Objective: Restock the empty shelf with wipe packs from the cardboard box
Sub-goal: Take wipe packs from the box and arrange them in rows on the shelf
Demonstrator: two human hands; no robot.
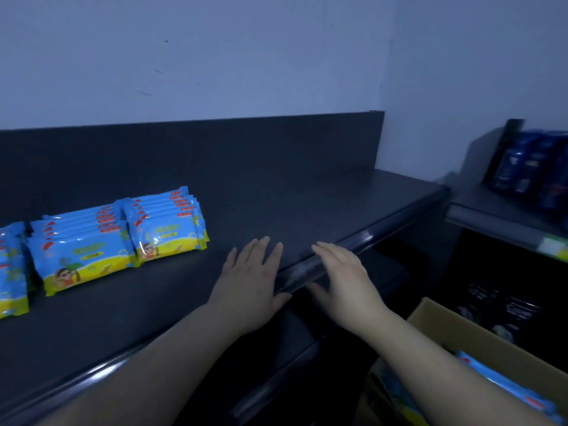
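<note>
Blue and yellow wipe packs stand in rows on the dark shelf point(307, 204): one row point(167, 224) nearest the middle, a second row point(81, 250) to its left, a third point(10, 272) cut off by the left edge. My left hand point(249, 282) lies flat over the shelf near its front edge, fingers straight, holding nothing. My right hand point(344, 278) hovers over the front rail with fingers extended, also empty. The cardboard box point(436, 327) sits at the lower right, with more wipe packs point(504, 385) inside, partly hidden by my right forearm.
The shelf's right half is bare up to its back panel point(246, 149). A neighbouring shelf point(498, 216) at the right carries dark blue packages point(528, 167). Dark goods sit on a lower shelf point(498, 305) behind the box.
</note>
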